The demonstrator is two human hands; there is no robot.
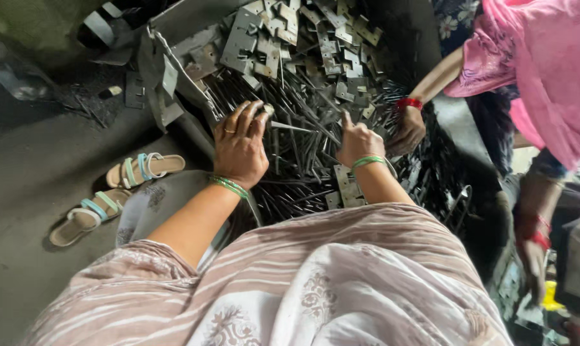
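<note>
While your left hand [240, 144] sits curled on top of the pile of thin metal rods [296, 144], fingers bent over a few of them, your right hand [359, 142] is closed in a loose fist among the same rods, though I can't tell what it's actually pinching. Flat metal brackets [290, 38] are heaped just behind the rods. A co-worker's hand [406, 131] with a red bangle digs in right beside yours. Sandals [117, 192] lie on the floor well off to your left.

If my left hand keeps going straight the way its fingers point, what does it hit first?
Most likely the flat grey metal plates heaped just beyond the left hand, whose fingertips already rest on the thin dark metal rods. Depth is hard to judge.
</note>
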